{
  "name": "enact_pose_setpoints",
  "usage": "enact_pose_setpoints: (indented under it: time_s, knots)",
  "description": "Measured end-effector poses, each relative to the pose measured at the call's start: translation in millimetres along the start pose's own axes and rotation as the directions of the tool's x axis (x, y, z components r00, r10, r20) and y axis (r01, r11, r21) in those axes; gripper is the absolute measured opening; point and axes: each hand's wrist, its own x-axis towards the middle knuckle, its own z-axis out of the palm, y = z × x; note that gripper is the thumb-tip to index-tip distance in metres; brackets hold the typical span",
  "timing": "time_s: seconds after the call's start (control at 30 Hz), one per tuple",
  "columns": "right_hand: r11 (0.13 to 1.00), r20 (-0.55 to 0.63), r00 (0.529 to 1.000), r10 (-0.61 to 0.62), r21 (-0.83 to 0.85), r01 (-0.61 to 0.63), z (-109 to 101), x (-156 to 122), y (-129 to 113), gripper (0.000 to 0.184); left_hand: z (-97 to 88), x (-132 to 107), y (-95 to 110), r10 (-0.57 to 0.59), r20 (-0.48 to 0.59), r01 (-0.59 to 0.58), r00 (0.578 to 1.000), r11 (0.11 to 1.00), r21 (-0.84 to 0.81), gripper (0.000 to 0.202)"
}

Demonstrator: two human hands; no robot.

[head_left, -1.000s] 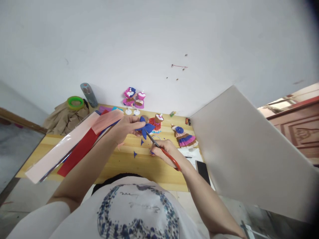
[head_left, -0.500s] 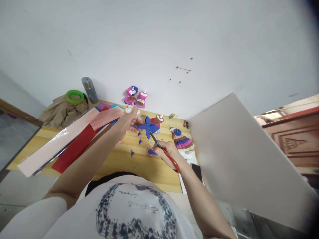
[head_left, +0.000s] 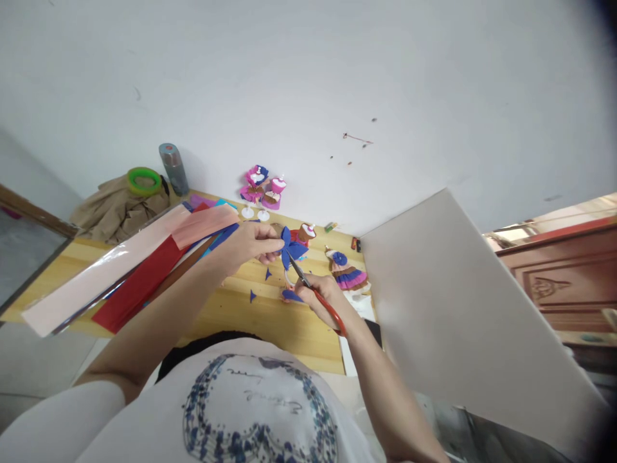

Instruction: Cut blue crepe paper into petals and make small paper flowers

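My left hand (head_left: 253, 243) pinches a blue paper flower shape (head_left: 292, 248) above the wooden table (head_left: 270, 321). My right hand (head_left: 322, 294) grips red-handled scissors (head_left: 315, 294), whose blades point up into the blue paper. Small blue paper scraps (head_left: 251, 295) lie on the table below the hands, and a larger blue piece (head_left: 291, 296) sits by my right fingers.
Long sheets of pink, red and blue paper (head_left: 130, 270) lie at the left. Small paper-dress dolls (head_left: 263, 190) stand at the back and another (head_left: 346, 273) lies near the right. A grey bottle (head_left: 172, 168), green tape roll (head_left: 143, 181), a white board (head_left: 463, 308).
The blue paper opened into a flower shape, then my left hand turned it so it looks folded again. The scissors stayed at its edge. The view shifted slightly.
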Motion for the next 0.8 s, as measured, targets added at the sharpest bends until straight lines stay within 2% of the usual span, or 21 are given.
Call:
enact_pose_setpoints:
  time_s: [0.23,0.37,0.5,0.6,0.7,0.8]
  knots:
    - [0.989,0.032,0.999,-0.011,-0.144,0.015,-5,2,-4,0.047,0.7,-1,12,-0.021,0.088,0.015,0.996,0.997,0.073,0.019]
    - [0.979,0.046,0.999,-0.026,-0.199,0.035,-8,3,-4,0.046,3.1,1,6,-0.043,0.066,0.039,0.997,0.997,0.060,0.009]
    - [0.970,0.039,0.999,-0.017,-0.241,0.026,-10,4,-7,0.042,5.6,1,-1,-0.025,0.039,0.025,0.999,1.000,0.004,0.010]
    - [0.966,0.029,1.000,0.001,-0.259,0.006,-12,4,-11,0.038,7.6,1,-5,0.000,-0.014,-0.002,1.000,0.996,-0.092,0.012]
    - [0.959,0.036,0.999,0.007,-0.283,0.003,-15,3,-9,0.035,7.6,3,-10,0.047,-0.137,-0.074,0.989,0.978,-0.196,0.019]
    - [0.970,-0.025,0.999,0.032,-0.242,-0.037,-14,1,3,0.029,5.3,1,-16,0.117,-0.253,-0.157,0.960,0.977,-0.143,0.023]
